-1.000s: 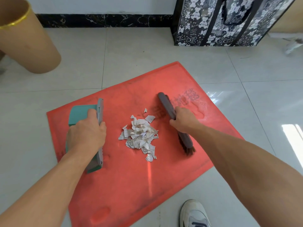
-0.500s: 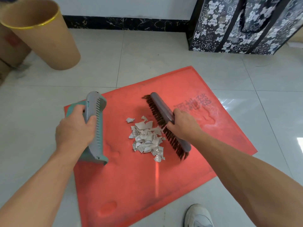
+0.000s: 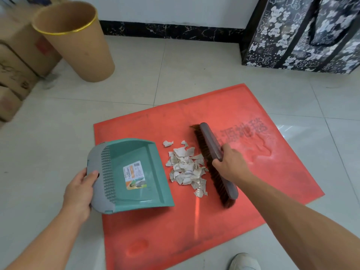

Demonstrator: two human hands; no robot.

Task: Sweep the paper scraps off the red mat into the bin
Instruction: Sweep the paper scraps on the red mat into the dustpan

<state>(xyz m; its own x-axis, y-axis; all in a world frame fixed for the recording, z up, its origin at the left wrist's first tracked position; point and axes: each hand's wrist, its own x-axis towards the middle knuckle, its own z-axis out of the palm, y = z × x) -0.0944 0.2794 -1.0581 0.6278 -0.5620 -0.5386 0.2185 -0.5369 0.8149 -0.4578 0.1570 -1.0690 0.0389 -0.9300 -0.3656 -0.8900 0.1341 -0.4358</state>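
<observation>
Torn white paper scraps (image 3: 187,168): loose pile between grips | left hand (image 3: 78,193): clasps teal plastic dustpan (image 3: 134,172) | right hand (image 3: 229,166): wrapped around grey bristle brush (image 3: 212,151)

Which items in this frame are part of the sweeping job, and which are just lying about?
Part of the job:
paper scraps
red mat
brush, held by the right hand
dustpan, held by the left hand
brown bin

Just lying about:
cardboard boxes
patterned black-and-white bag
</observation>
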